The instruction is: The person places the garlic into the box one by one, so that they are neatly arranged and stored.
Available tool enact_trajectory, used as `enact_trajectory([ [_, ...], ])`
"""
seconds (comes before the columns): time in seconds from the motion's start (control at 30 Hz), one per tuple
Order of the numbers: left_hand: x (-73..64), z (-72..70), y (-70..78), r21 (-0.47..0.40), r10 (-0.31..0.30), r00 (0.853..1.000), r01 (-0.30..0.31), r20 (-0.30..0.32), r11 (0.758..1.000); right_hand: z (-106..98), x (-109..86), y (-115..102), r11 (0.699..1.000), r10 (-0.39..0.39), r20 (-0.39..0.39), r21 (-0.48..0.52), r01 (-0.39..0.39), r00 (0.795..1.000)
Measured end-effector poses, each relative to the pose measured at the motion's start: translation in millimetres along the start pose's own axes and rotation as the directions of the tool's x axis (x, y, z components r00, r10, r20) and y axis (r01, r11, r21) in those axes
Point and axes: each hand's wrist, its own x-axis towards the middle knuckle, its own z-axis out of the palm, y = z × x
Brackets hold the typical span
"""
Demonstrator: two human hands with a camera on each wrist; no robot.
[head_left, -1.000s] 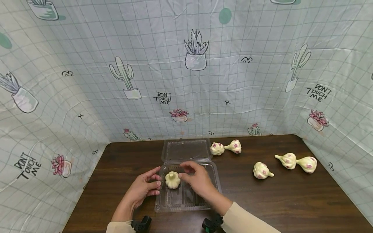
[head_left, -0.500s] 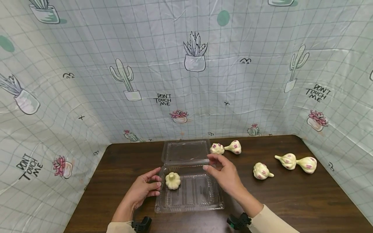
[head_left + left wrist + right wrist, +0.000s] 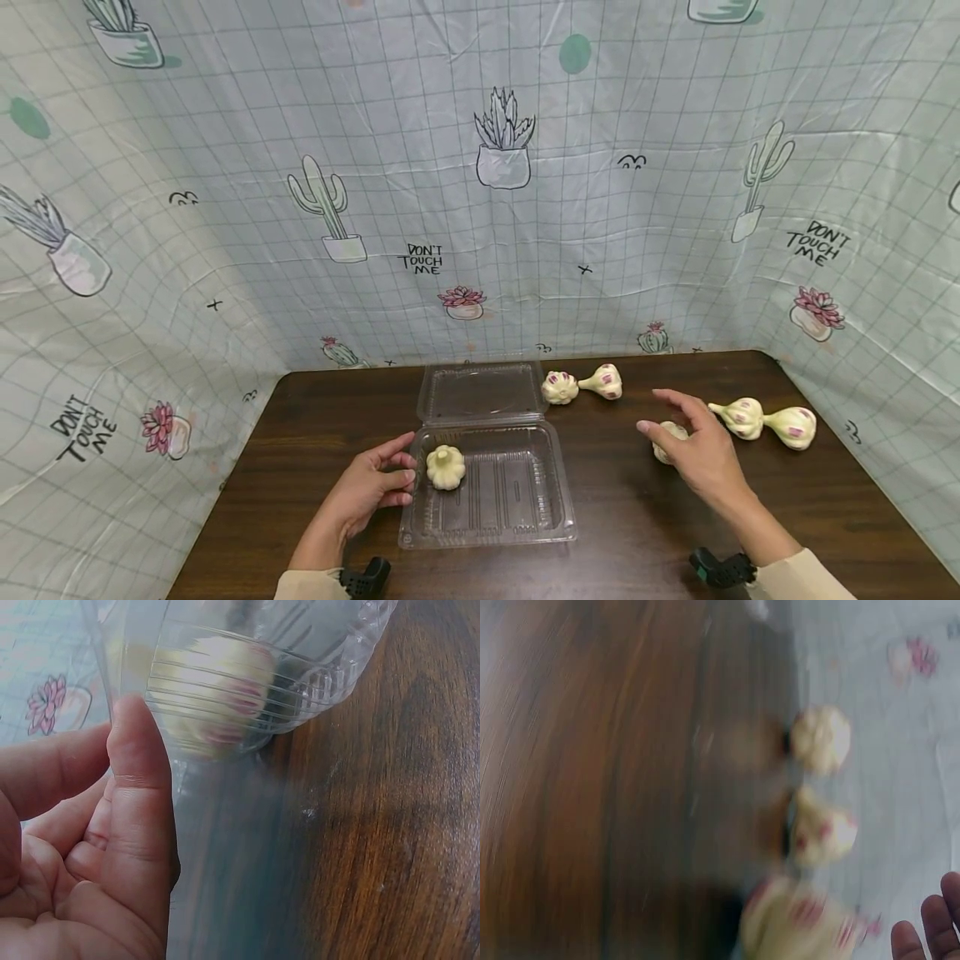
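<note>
A clear plastic clamshell container [image 3: 517, 500] lies unfolded on the dark wooden table, its lid [image 3: 480, 392] leaning back behind it. One garlic bulb [image 3: 446, 468] stands in its left part, stem up. My left hand [image 3: 366, 487] pinches the container's left rim between thumb [image 3: 140, 750] and fingers. At the right, my right hand [image 3: 701, 454] hovers with fingers spread over a purple-marked garlic bulb [image 3: 678, 431], which it partly hides. In the right wrist view, only fingertips [image 3: 907, 941] show at the lower right corner, near a blurred garlic bulb [image 3: 799, 922].
Two garlic bulbs [image 3: 560, 387] lie by the lid's right side at the back. Two more [image 3: 791, 427] lie end to end near the table's right edge. A cloth printed with cacti [image 3: 495, 217] hangs behind the table and along both sides.
My right hand has left the bulb inside the container and moved right, over the nearest loose garlic bulb. The left hand stays at the container's rim.
</note>
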Motion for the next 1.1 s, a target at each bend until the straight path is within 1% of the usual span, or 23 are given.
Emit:
enact_trajectory([
  [0.13,0.3,-0.5,0.2,0.004,0.002,1.0,-0.002,0.006,1.0,-15.7,0.1,23.5,1.0,0.006,0.046,0.004,-0.006,0.999],
  [0.23,0.2,-1.9,1.2,0.01,0.002,1.0,-0.002,0.012,1.0,-22.8,0.8,38.8,1.0,0.028,0.106,-0.004,-0.028,0.994],
  [0.3,0.0,-2.7,1.8,0.012,-0.001,1.0,0.001,0.019,1.0,-25.7,0.8,47.1,0.998,0.053,0.159,-0.025,-0.049,0.986],
  [0.4,-0.6,-3.2,2.8,0.015,-0.006,1.0,0.006,0.028,1.0,-27.0,0.6,57.3,0.996,0.082,0.236,-0.044,-0.074,0.968],
  [0.53,-0.1,-3.4,2.9,0.019,-0.008,1.0,0.007,0.031,1.0,-25.0,-0.7,66.9,0.994,0.112,0.305,-0.05,-0.102,0.946],
  [0.7,0.8,-3.2,2.3,0.014,-0.008,1.0,0.007,0.029,1.0,-21.5,-1.6,75.4,0.992,0.122,0.341,-0.027,-0.12,0.932],
  [0.87,-0.5,-2.9,3.1,0.013,-0.008,1.0,0.008,0.029,1.0,-20.3,-0.8,77.6,0.994,0.1,0.346,-0.001,-0.106,0.933],
  [1.1,0.6,-2.7,3.2,0.017,-0.016,1.0,0.015,0.014,1.0,-19.3,-1.7,79.5,0.997,0.073,0.338,-0.034,-0.065,0.938],
])
